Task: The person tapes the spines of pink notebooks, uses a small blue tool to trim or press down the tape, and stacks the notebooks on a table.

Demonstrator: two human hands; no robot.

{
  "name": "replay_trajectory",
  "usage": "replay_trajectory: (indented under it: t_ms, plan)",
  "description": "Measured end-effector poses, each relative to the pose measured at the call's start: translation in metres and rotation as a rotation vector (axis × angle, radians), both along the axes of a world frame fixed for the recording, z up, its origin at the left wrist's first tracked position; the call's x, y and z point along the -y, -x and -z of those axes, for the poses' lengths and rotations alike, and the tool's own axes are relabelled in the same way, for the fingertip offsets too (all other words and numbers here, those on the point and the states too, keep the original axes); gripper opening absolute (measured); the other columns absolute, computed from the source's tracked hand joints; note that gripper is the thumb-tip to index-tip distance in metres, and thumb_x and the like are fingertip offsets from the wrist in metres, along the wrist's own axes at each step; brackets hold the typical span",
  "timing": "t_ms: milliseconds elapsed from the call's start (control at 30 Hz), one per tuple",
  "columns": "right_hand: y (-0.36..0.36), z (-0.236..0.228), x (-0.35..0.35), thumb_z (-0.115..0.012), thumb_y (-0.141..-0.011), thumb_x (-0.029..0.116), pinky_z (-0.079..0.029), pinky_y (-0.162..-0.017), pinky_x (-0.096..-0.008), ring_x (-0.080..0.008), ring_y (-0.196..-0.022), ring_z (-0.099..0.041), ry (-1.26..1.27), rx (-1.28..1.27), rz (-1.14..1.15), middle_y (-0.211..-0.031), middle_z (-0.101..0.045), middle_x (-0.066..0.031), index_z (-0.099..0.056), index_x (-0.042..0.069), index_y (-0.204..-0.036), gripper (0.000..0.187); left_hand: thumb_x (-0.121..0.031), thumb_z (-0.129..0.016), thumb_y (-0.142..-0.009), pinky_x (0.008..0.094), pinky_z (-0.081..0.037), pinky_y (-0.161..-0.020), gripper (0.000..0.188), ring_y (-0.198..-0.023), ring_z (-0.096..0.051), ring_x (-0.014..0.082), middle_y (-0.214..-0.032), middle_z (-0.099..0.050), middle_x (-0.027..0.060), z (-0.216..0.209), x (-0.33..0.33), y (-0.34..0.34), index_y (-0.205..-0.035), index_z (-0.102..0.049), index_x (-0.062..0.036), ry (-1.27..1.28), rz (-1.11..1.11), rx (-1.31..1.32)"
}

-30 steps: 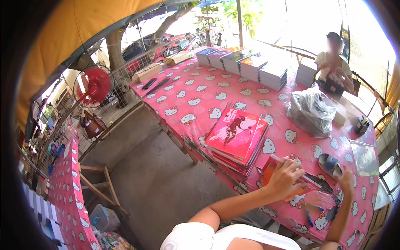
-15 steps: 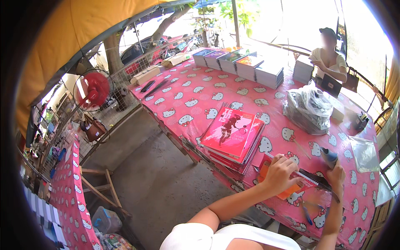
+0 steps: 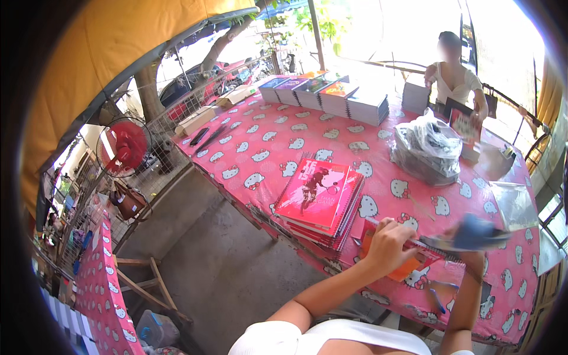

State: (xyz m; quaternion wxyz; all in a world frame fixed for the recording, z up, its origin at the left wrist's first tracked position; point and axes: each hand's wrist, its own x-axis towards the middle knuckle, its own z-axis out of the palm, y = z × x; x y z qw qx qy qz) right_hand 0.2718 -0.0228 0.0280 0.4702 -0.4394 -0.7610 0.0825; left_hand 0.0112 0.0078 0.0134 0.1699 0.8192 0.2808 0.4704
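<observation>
My left hand (image 3: 389, 244) is closed over the bound edge of a red and orange notebook (image 3: 408, 270), which lies near the table's front edge. Close by on the right, my right hand (image 3: 473, 258) grips a blue and grey tool (image 3: 476, 232). Motion smears that tool, so its kind is unclear. A dark strip (image 3: 447, 253) runs along the notebook's edge between the hands. Left of my left hand, a stack of red spiral notebooks (image 3: 313, 195) lies on the table. Blue-handled pliers (image 3: 438, 300) rest in front of my right wrist.
The pink patterned tablecloth (image 3: 254, 157) covers a long table. Stacks of spiral books (image 3: 367, 109) line its far side. A clear plastic bag of dark contents (image 3: 427, 151) and a clear sheet (image 3: 515, 204) lie right. A co-worker (image 3: 455, 83) stands across, holding a book. A red fan (image 3: 123, 147) stands left.
The blue and grey tool has swung from upright to lying sideways above my right hand. My left hand stays on the notebook. The co-worker's arm has lowered toward a book; the view shifted slightly.
</observation>
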Motion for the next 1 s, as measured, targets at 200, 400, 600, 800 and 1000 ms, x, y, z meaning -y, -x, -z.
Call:
replay_trajectory:
  t_ms: [200, 400, 600, 800, 1000]
  plan:
    - [0.027, -0.011, 0.000, -0.068, -0.067, 0.004, -0.052, -0.069, -0.0312, -0.0136, -0.076, -0.063, 0.468, -0.422, 0.033, -0.078, -0.065, -0.0098, -0.063, 0.001, -0.098, 0.032, -0.032, -0.082, -0.064, 0.0566, -0.026, -0.101, 0.035, -0.111, -0.051, 0.0281, -0.113, -0.058, 0.0095, -0.019, 0.002, 0.019, -0.086, -0.067, -0.0103, -0.033, -0.230, -0.106]
    - [0.046, -0.003, -0.013, -0.073, -0.062, 0.008, -0.052, -0.063, -0.0357, -0.0256, -0.071, -0.065, 0.485, -0.340, -0.011, -0.080, -0.064, -0.0136, -0.062, 0.001, -0.094, 0.035, -0.030, -0.084, -0.062, 0.0501, -0.036, -0.100, 0.037, -0.120, -0.044, 0.0357, -0.133, -0.044, 0.0163, 0.001, -0.017, 0.031, -0.084, -0.067, -0.0061, 0.110, -0.117, -0.005]
    - [0.065, -0.005, -0.034, -0.072, -0.059, 0.000, -0.050, -0.069, -0.0358, -0.0185, -0.077, -0.061, 0.565, -0.196, 0.165, -0.080, -0.061, -0.0030, -0.059, 0.004, -0.097, 0.041, -0.025, -0.086, -0.061, 0.0434, -0.044, -0.093, 0.040, -0.115, -0.048, 0.0378, -0.127, -0.047, 0.0198, -0.004, -0.019, 0.046, -0.088, -0.066, -0.0034, 0.094, -0.193, 0.018]
    - [0.063, 0.005, -0.046, -0.068, -0.063, -0.004, -0.048, -0.066, -0.0275, -0.0094, -0.076, -0.056, 0.479, -0.257, 0.016, -0.081, -0.061, -0.0023, -0.058, 0.000, -0.096, 0.035, -0.017, -0.082, -0.071, 0.0330, -0.051, -0.079, 0.047, -0.105, -0.058, 0.0198, -0.113, -0.057, 0.0112, 0.019, -0.027, 0.047, -0.110, -0.058, -0.0048, 0.391, -0.015, 0.214]
    - [0.087, -0.005, -0.057, -0.065, -0.063, -0.009, -0.052, -0.070, -0.0293, -0.0174, -0.083, -0.065, 0.366, 0.116, 0.059, -0.088, -0.068, -0.0064, -0.060, -0.001, -0.107, 0.045, -0.003, -0.071, -0.082, 0.0242, -0.050, -0.077, 0.037, -0.089, -0.061, 0.0109, -0.101, -0.062, 0.0053, 0.019, -0.031, 0.054, -0.115, -0.055, -0.0030, 0.665, 0.087, 0.623]
